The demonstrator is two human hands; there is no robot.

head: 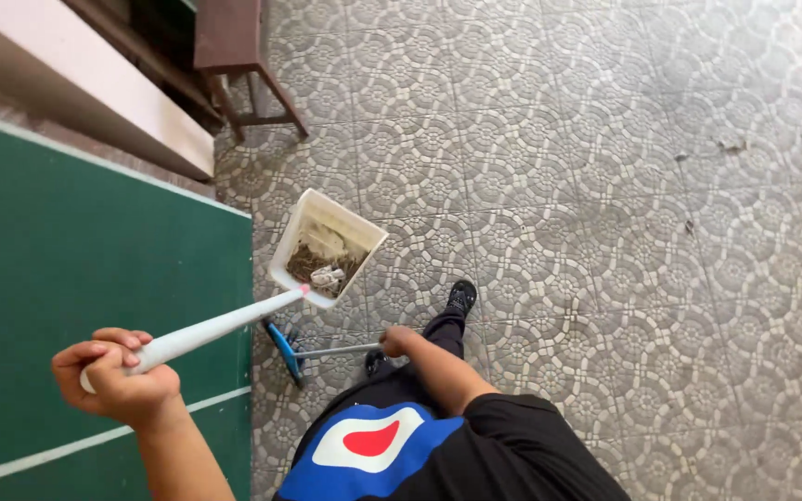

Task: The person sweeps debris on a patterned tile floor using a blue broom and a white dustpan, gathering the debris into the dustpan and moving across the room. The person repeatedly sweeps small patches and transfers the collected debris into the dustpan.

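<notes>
Now | left hand (118, 378) fisted round white dustpan handle (215, 328) | right hand (394, 340) closed on broom handle (334, 351)

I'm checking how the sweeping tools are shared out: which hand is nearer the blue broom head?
Right. The right hand grips the grey handle running to the blue broom head. The left hand is farther off, over the green surface, clasping the white handle of the dustpan.

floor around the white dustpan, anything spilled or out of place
A few dark bits of debris lie loose on the grey patterned tile floor, far right of the white long-handled dustpan. The pan itself holds dry litter and crumpled paper; nothing spilled beside it. Left hand grips its handle.
</notes>
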